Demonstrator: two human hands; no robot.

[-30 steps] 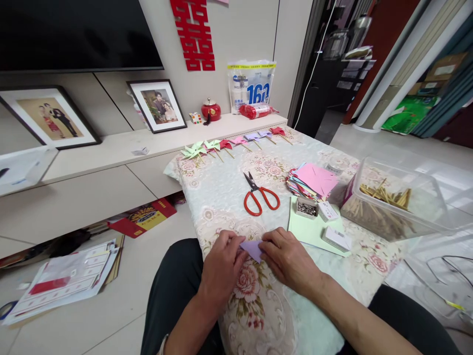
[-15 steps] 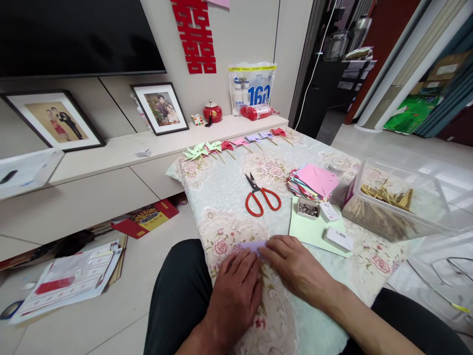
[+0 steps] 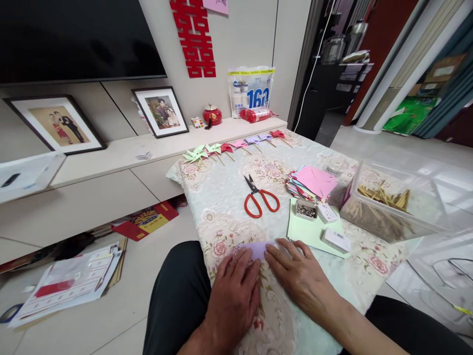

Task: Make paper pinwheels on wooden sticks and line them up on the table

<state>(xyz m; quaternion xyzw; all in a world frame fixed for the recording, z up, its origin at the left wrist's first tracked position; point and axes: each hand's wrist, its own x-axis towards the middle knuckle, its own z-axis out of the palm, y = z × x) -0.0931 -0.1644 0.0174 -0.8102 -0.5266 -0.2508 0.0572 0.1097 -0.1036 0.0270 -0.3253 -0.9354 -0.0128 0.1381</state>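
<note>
A piece of purple paper lies on the flowered tablecloth close to my lap, partly hidden beneath my fingers. My left hand rests flat on its left part, fingers stretched out. On its right end lie the fingertips of my right hand, the fingers extended and a little apart. Neither hand grips the paper; both press on it from above. Beyond them sits a pair of scissors with red handles, blades pointing away from me. Several paper pinwheels on sticks line the far edge.
Right of the scissors is a stack of coloured paper squares. Green paper carries an open box of metal pins and small white boxes. A clear plastic bin of sticks stands at the right. Behind runs a low cabinet.
My right hand has shifted slightly right and its fingers have spread, showing more of the purple paper. My left hand stays nearly in place. The view has tilted a little.
</note>
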